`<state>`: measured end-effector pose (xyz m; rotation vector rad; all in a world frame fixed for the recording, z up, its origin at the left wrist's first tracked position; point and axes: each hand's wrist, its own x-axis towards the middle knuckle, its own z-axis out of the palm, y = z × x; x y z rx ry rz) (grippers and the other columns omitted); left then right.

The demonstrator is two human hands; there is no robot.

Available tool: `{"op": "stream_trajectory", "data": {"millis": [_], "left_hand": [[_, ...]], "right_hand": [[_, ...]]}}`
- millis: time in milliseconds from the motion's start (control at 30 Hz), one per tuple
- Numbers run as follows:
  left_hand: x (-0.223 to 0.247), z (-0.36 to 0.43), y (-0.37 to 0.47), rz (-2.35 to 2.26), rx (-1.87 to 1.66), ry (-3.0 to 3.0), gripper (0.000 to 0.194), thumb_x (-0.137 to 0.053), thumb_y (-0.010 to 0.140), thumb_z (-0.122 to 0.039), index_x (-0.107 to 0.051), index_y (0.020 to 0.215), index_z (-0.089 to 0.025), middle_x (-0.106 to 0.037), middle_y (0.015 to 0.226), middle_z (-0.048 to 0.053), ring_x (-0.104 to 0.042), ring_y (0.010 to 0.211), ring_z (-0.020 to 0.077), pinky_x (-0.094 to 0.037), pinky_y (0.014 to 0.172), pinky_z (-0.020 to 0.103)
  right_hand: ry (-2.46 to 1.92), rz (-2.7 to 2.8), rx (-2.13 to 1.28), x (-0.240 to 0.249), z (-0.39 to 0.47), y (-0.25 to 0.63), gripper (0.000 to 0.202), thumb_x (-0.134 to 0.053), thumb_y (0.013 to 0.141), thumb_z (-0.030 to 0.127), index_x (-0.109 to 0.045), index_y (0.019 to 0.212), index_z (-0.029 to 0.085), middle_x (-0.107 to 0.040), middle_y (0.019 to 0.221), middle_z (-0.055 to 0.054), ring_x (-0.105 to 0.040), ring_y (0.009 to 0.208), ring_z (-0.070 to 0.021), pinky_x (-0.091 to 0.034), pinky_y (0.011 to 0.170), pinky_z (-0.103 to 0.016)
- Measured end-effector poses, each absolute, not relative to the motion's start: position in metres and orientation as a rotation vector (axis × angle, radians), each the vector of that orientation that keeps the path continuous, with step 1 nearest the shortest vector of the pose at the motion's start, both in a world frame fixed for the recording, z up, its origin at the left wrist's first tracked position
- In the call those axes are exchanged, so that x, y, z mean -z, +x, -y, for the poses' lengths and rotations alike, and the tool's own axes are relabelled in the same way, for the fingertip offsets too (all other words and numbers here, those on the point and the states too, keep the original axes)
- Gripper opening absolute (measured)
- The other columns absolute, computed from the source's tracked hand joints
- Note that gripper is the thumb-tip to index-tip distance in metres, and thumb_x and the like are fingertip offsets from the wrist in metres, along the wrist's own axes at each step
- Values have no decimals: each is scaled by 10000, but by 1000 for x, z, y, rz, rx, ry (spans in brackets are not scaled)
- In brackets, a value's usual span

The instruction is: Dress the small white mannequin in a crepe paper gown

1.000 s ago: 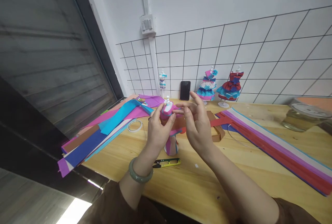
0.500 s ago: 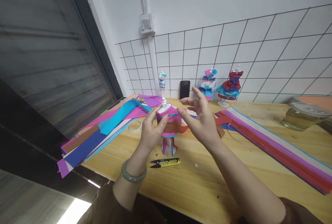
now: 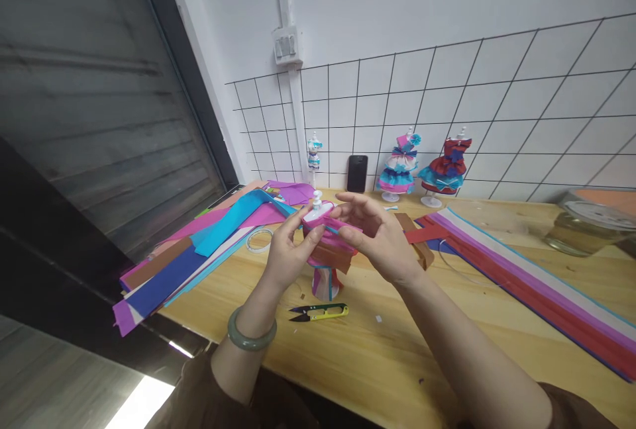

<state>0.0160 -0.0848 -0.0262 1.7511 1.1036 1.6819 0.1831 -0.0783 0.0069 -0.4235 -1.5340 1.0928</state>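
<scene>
Above the yellow snips (image 3: 320,312), both hands with curled fingers (image 3: 358,238) pinching pink fabric (image 3: 340,225) on the mini mannequin (image 3: 318,209).

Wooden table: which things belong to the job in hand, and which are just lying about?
Job in hand:
- dress stand, held by left hand
- pink cloth on it, at right hand
- probably snips and cloth strips

Lying about:
- phone
- white ring
- jar
- three dressed stands behind
</scene>
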Motion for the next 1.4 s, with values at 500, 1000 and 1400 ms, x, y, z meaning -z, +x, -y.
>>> {"op": "stream_trajectory", "data": {"millis": [500, 1000, 1400], "left_hand": [[23, 90, 11, -1159, -1630, 1713, 446, -616, 817, -389, -587, 1223, -206, -669, 1094, 89, -535, 1193, 269, -419, 1020, 423], [26, 88, 10, -1151, -1669, 1635, 438, -618, 812, -421, -609, 1197, -212, -689, 1036, 72, -586, 1099, 246, -463, 941, 370], [25, 89, 10, -1144, -1708, 1661, 393, -615, 814, -418, -634, 1141, -201, -677, 1108, 78, -593, 1089, 245, -466, 938, 360]], "right_hand": [[-571, 1767, -241, 4, 87, 173, 401, -574, 848, 150, -494, 1220, 275, -671, 902, -26, -655, 862, -178, -523, 810, -365], [-566, 1713, -483, 3, 90, 170, 384, -597, 829, 163, -516, 1193, 257, -675, 878, -28, -669, 862, -185, -534, 840, -389], [-479, 1645, -776, 0, 91, 171, 285, -632, 823, 242, -578, 1103, 237, -657, 860, -25, -653, 810, -165, -544, 764, -345]]}}
